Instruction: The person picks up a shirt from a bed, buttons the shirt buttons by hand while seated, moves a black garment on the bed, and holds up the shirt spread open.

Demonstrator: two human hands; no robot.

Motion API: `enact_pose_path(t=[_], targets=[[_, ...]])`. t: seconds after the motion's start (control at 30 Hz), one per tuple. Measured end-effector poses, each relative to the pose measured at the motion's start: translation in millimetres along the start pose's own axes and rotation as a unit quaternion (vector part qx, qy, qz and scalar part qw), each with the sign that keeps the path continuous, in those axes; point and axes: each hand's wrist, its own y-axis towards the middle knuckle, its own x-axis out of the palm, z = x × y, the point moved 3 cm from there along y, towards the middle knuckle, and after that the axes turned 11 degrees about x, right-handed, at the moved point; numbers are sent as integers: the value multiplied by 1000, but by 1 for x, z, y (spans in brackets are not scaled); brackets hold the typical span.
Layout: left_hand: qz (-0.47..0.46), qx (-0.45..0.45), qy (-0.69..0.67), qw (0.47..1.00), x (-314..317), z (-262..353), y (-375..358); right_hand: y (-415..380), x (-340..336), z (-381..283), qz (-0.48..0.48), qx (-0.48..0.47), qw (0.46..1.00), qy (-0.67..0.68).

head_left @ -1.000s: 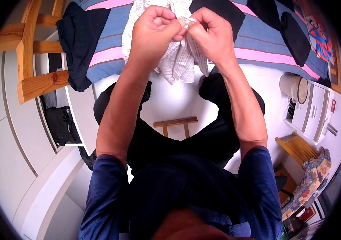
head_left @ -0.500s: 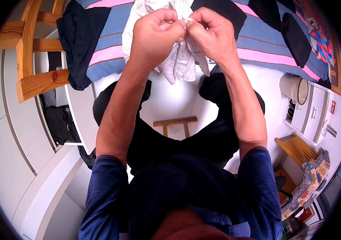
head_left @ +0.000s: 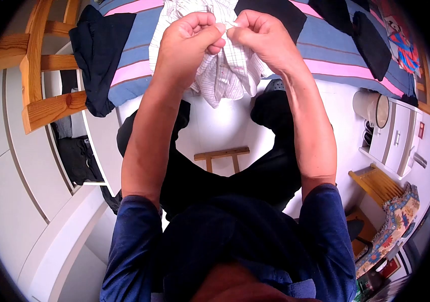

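Observation:
A white checked shirt (head_left: 220, 80) hangs crumpled over the near edge of the bed, directly below both hands. My left hand (head_left: 187, 45) is closed, its thumb and forefinger pinching the shirt's cloth near the top. Close beside it on the right, my right hand (head_left: 262, 38) pinches another bit of the same cloth between thumb and forefinger. A small gap separates the two sets of fingertips. The exact part of the shirt in the fingers is too small to make out. Dark folded cloth (head_left: 285, 20) lies behind my right hand.
The bed has a blue and pink striped cover (head_left: 134, 60). Dark trousers (head_left: 96, 60) drape at its left by a wooden frame (head_left: 53, 108). An open drawer (head_left: 96, 146) holds clothes. A white bin (head_left: 368, 108) stands right, near a small cabinet (head_left: 393, 136).
My hands have moved slightly apart, the left a little to the left. The shirt below them has shifted and spread somewhat.

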Motion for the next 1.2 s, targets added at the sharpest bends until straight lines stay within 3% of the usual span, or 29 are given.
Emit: enact_pose_path(t=[0.2, 0.27, 0.43, 0.5, 0.6, 0.7, 0.77, 0.8, 0.87, 0.9, 1.0, 1.03, 1.1, 1.2], targets=[[6, 6, -25, 1000, -7, -3, 6, 2, -3, 0, 18, -14, 997, -72], [0, 2, -16, 1000, -10, -2, 7, 3, -4, -2, 19, -70, 997, -30], [15, -3, -39, 999, -8, 0, 8, 5, -2, -1, 39, -61, 997, -22], [25, 2, -47, 999, -7, 1, 8, 8, -3, 1, 49, -94, 991, 81], [61, -7, 1, 998, -8, 2, 6, 7, -11, -3, 92, -67, 988, 109], [47, 42, 66, 996, -6, 8, 0, 13, -12, -3, 84, -54, 962, 253], [-27, 29, 235, 971, 1, 16, -7, 17, -16, 0, 76, -43, 933, 348], [-29, 29, 234, 971, 2, 11, -8, 18, -18, 0, 78, -44, 933, 348], [-108, 115, 336, 929, 6, 3, -13, 20, -19, 0, 70, -35, 926, 369], [-108, 115, 336, 929, 5, -1, -12, 19, -20, 0, 70, -34, 926, 369], [-83, 221, 457, 858, 5, -1, -11, 17, -17, -2, 49, -5, 920, 390], [-83, 220, 456, 858, 6, -2, -11, 18, -17, -2, 42, -6, 915, 400], [-105, 143, 346, 921, 7, -8, -10, 19, -18, -2, 37, -7, 911, 410], [-125, 117, 322, 931, 10, -11, -10, 17, -17, -5, 33, -2, 897, 441]])
